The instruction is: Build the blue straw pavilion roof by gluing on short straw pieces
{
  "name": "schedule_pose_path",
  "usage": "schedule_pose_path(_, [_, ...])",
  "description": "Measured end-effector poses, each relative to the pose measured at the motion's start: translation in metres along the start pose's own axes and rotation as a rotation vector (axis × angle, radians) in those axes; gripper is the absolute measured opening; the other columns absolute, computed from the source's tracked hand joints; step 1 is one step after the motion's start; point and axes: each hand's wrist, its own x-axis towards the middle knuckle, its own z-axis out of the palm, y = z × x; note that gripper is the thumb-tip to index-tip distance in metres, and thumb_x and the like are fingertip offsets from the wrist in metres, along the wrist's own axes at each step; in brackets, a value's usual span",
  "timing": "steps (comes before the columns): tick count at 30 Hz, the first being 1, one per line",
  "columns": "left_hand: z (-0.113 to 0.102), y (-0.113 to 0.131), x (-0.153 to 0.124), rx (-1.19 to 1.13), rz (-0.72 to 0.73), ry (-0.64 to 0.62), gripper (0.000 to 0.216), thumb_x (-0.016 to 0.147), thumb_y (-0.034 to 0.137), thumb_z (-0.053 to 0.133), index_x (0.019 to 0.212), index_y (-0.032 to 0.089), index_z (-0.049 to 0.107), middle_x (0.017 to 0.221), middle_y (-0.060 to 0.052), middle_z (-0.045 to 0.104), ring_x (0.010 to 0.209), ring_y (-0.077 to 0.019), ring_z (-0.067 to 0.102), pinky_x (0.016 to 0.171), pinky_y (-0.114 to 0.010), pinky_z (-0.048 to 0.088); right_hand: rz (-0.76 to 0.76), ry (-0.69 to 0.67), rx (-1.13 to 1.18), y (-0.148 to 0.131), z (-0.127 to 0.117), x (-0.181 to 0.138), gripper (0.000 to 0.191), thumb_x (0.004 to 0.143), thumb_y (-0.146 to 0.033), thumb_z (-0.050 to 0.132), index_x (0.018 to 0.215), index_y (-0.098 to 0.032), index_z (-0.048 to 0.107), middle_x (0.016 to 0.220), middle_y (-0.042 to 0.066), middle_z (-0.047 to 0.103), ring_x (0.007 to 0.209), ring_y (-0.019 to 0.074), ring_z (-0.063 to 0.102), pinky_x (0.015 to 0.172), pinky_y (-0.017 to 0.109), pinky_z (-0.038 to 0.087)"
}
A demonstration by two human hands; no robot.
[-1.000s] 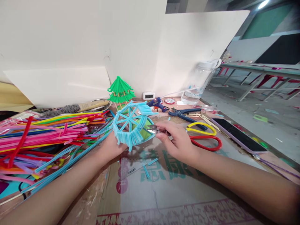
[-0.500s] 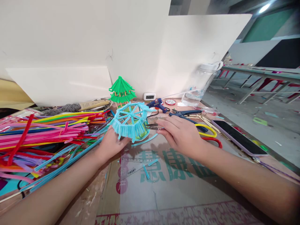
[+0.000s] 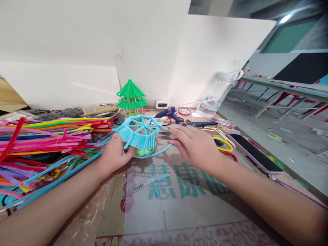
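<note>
- On or just above the worktop (image 3: 84,212), the fringed blue model (image 3: 135,137) is held, its broad axis left to right.
- By the right hand (image 3: 198,143), right of the model, a metal tool (image 3: 165,136) is gripped.
- By the left hand (image 3: 112,152), the nearer, the model's left side is grasped.
- The tool's tip is aimed leftward; contact cannot be told.

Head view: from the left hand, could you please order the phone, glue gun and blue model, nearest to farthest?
1. Blue model, held by the left hand.
2. Glue gun, behind and to its right.
3. Phone, far right.
</note>
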Motion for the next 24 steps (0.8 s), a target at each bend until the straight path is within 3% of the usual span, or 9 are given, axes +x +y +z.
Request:
schedule_pose_path(10, [0.0008,-0.0005,-0.002,-0.013,-0.037,0.013,0.044,0.085,0.044,0.046,0.117,0.016,0.057,0.118,-0.014,0.063,0.111,-0.032,0.058,0.094,-0.046,0.047,-0.009,-0.009,-0.028,0.0015,0.0021,-0.0011,0.027,0.096,-0.029,0.047,0.115,-0.014,0.06,0.112,0.013,0.068,0.098,0.0245,0.061,0.085,0.037,0.049])
schedule_pose_path(24, [0.0011,0.0008,-0.0027,-0.015,0.047,0.01,0.046,0.088,0.042,0.045,0.126,0.016,0.054,0.124,-0.014,0.061,0.118,-0.0321,0.055,0.099,-0.045,0.044,-0.057,-0.064,-0.119,0.0008,0.0004,0.0001,0.028,0.098,-0.029,0.042,0.113,-0.014,0.06,0.109,0.012,0.067,0.093,0.0242,0.059,0.079,0.037,0.048])
